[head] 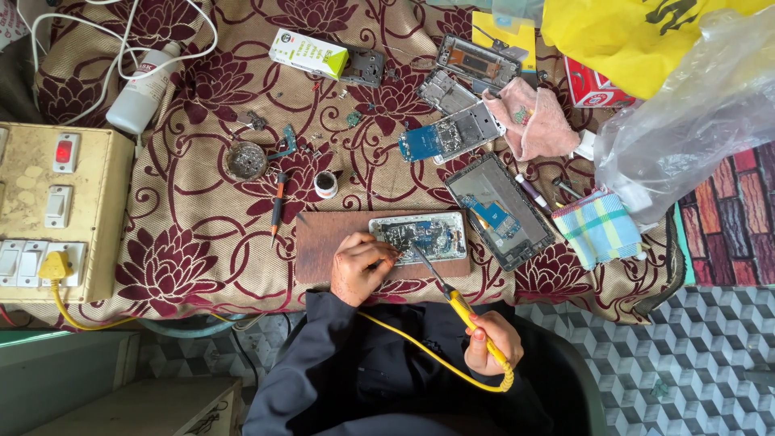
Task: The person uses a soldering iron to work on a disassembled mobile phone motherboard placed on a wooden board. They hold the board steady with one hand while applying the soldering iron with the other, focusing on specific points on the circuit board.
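- My left hand (359, 266) rests on the near left corner of the opened phone (420, 236), fingers curled down to pin it; I cannot tell whether something small is pinched under them.
- The phone lies face-down, circuitry up, on a brown wooden board (323, 242) on the cloth-covered tabletop (202, 234), right in front of me.
- My right hand (492, 343) is closed around the yellow handle of the soldering iron (452, 299), its tip touching the phone's board near the middle.
- To do this well, I judge I should keep the left hand pressing firmly so the phone cannot slide, touch the tip only briefly, and keep the yellow cord (428, 355) slack.
- The exact joint under the tip is too small to make out.
- My left fingertips are hidden beneath the knuckles.
- A clear plastic bag (694, 113) covers what lies at the far right.
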